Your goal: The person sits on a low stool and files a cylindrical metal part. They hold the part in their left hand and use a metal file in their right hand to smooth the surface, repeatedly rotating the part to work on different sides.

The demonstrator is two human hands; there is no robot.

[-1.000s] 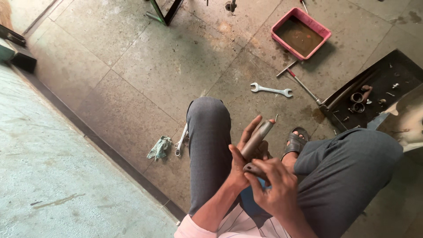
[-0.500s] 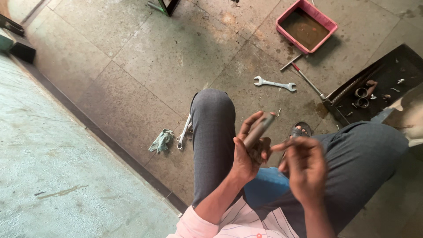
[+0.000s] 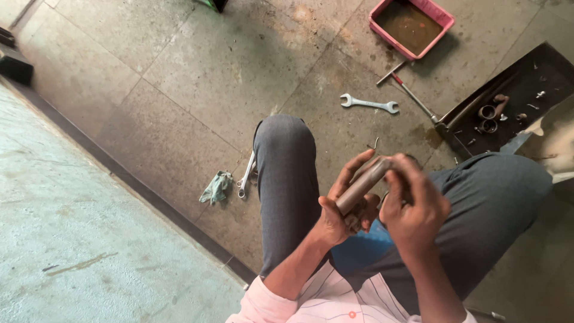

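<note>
Metal tube [image 3: 363, 185], dull grey-brown and tilted with its far end up to the right, sits in front of the person's lap between both hands. Left hand [image 3: 342, 209] has its grip clenched around the near, lower part of the tube, fingers wrapped from the left. Right hand [image 3: 412, 206] is closed over the far, upper end, its fingers curled down onto the tube; whether it pinches something small there cannot be told. Both knees in grey trousers frame the hands, the left knee [image 3: 286, 140] raised over the stone floor [image 3: 197, 78]. On the floor just left of that knee lies a small wrench [image 3: 246, 174], and beside it a crumpled green rag [image 3: 216, 186]. Farther off lies a silver open-ended spanner [image 3: 369, 103], and beyond it a pink tray [image 3: 411, 25] of brown liquid. At far right a dark tray [image 3: 526, 107] holds small metal parts.
</note>
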